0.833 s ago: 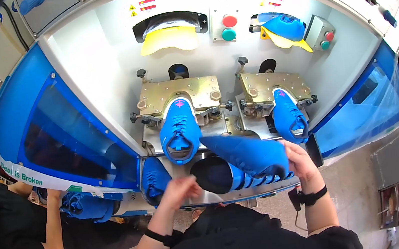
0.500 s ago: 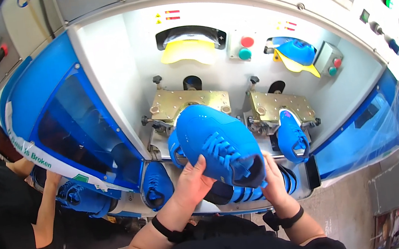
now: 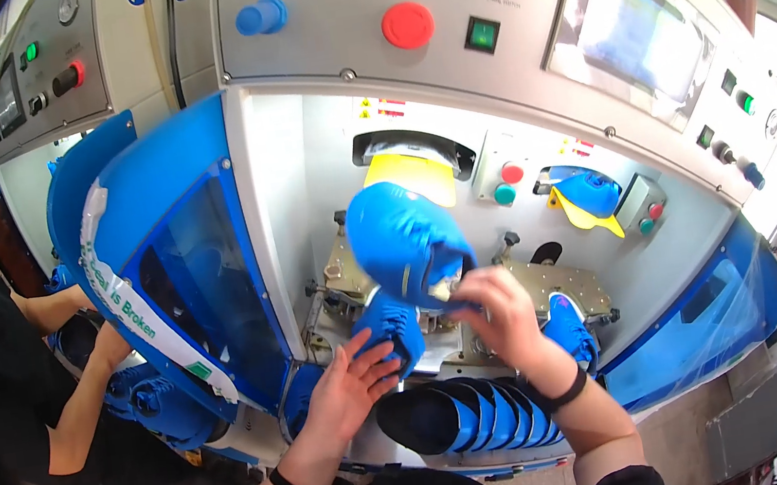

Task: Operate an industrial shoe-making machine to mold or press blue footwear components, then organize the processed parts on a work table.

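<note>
A blue lace-up shoe upper (image 3: 400, 241) is raised in front of the machine's left station, its heel end pinched in the fingers of my right hand (image 3: 507, 320). My left hand (image 3: 353, 384) has let its fingers spread, palm up, and holds nothing. Close to those fingertips is a second blue upper (image 3: 390, 329), partly covered by the raised one. To the right, a third blue upper (image 3: 567, 332) leans by the metal clamp block (image 3: 564, 273). Another upper (image 3: 303, 396) lies left of my left hand, partly hidden by the blue door.
Several curved blue pieces with black linings (image 3: 475, 416) lie in a row before me. Blue doors (image 3: 183, 250) flank the cabinet. Yellow pads (image 3: 410, 179) protrude from its back wall; a blue upper (image 3: 588, 192) covers the right one. At left a co-worker's arms (image 3: 85, 400) reach toward another machine.
My left hand has come off the upper and opened. My right hand has lifted the upper toward the left yellow pad. The view has tilted up, showing more of the control panel.
</note>
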Action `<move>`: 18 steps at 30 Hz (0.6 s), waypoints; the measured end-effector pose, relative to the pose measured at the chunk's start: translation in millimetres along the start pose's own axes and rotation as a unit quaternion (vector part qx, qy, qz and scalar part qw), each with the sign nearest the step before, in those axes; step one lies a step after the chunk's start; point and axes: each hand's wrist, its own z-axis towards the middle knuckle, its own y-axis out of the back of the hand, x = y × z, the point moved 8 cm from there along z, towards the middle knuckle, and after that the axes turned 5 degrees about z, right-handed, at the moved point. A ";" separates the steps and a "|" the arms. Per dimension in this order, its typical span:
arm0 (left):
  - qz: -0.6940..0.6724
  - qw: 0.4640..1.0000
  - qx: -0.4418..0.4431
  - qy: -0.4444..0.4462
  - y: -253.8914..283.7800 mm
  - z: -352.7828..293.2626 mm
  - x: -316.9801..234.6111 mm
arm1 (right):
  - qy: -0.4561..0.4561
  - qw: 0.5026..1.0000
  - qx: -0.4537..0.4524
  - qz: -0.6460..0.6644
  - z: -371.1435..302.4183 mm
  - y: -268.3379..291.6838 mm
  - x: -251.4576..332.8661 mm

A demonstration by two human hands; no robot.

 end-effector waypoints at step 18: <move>-0.013 0.996 -0.064 0.056 75.4 -32.9 6.3 | -0.154 0.939 -0.211 -0.223 22.1 -23.4 -115.0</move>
